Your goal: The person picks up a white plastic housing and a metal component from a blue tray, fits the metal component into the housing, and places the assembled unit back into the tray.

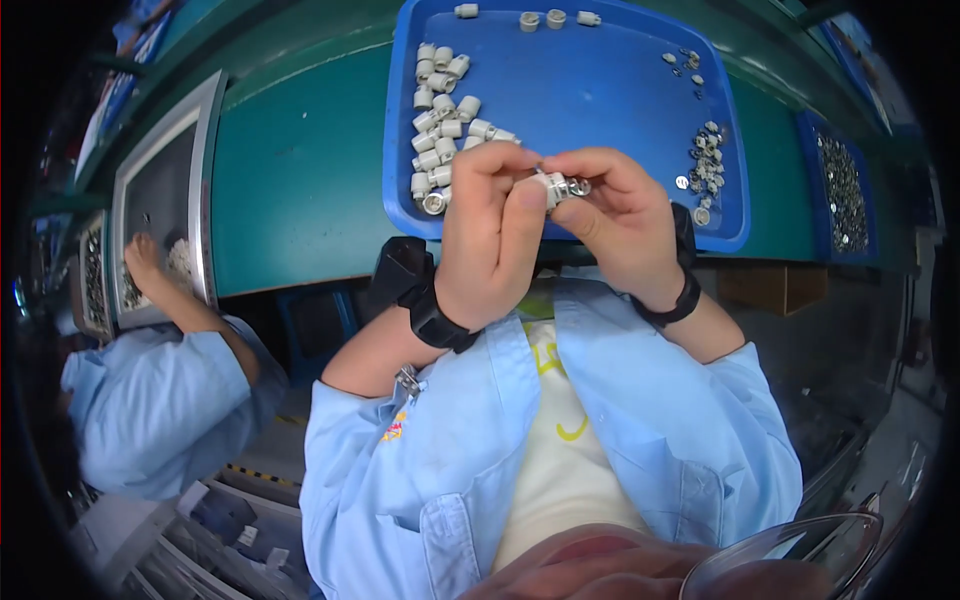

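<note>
Above the blue tray (600, 90), left hand (490, 235) and right hand (620, 220) — both pinching one small white-and-metal fitting (562, 187).

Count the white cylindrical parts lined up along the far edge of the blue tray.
4, in a row along the far edge of the blue tray: one at the left, two together in the middle, one at the right. None looks hidden there.

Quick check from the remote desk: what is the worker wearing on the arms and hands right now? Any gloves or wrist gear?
No gloves: the left hand and right hand are bare. Each wrist carries a black band, the left wrist strap being bulkier, with a black block attached, and the right wristband slimmer. The light blue shirt sleeves are short and end near the elbows, so the forearms are uncovered.
</note>
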The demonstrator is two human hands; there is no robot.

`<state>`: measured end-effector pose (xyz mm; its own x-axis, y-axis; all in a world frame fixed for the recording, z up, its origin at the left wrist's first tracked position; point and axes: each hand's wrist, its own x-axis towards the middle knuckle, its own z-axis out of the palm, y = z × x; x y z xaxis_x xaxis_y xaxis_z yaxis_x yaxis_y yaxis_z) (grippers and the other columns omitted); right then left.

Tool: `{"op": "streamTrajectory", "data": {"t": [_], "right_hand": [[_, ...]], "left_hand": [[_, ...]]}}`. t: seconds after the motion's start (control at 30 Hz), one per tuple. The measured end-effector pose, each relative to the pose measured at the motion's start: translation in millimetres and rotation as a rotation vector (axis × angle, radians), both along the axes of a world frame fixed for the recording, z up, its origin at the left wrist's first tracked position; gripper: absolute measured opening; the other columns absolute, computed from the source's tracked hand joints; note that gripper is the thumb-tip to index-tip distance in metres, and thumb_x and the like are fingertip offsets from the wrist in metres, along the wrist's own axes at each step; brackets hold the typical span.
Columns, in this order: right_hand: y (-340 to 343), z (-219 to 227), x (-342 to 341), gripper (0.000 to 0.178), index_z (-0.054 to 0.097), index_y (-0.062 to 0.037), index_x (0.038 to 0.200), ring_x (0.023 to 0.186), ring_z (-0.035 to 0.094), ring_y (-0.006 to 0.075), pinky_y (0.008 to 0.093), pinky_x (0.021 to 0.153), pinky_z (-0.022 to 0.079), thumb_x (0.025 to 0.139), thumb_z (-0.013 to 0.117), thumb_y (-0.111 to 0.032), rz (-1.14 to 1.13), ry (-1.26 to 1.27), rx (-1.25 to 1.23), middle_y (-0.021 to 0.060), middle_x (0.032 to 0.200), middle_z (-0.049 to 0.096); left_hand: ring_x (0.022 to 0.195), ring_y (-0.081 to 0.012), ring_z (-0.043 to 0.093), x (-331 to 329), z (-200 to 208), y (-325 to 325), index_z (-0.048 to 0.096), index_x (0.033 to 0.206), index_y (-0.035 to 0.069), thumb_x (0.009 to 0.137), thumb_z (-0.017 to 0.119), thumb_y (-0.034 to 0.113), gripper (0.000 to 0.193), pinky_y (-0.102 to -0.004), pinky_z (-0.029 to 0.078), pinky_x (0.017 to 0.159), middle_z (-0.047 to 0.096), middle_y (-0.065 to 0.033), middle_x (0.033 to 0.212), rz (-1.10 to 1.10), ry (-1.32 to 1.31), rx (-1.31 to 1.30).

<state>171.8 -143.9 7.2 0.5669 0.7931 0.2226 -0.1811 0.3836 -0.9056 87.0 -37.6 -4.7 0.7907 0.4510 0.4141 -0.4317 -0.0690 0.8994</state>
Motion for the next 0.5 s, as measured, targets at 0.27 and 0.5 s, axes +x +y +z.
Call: {"op": "streamTrajectory", "data": {"t": [0.27,0.5], "right_hand": [[-19.9,4.0,35.4,0.025,0.056,0.0015,0.106,0.084,0.053,0.0123,0.0222,0.074,0.042,0.087,0.052,-0.015,0.176,-0.151,-0.046,0.0062,0.091,0.055],[-20.6,-1.0,31.7,0.025,0.056,0.002,0.105,0.082,0.053,0.0117,0.0223,0.071,0.042,0.089,0.048,-0.016,0.2,-0.162,-0.046,0.0056,0.088,0.055]], "left_hand": [[0.081,-0.0139,0.053,1.5,-8.2,-10.6,0.028,0.113,0.002,0.08,0.063,0.013,0.05,-0.0254,0.042,0.073,0.052,-0.0122,0.096,-0.16,-0.035,-0.065],[0.082,-0.014,0.054,-0.5,-15.1,-13.2,0.027,0.114,0.003,0.072,0.071,0.011,0.061,-0.0255,0.042,0.072,0.051,-0.0116,0.1,-0.163,-0.013,-0.101]]}}
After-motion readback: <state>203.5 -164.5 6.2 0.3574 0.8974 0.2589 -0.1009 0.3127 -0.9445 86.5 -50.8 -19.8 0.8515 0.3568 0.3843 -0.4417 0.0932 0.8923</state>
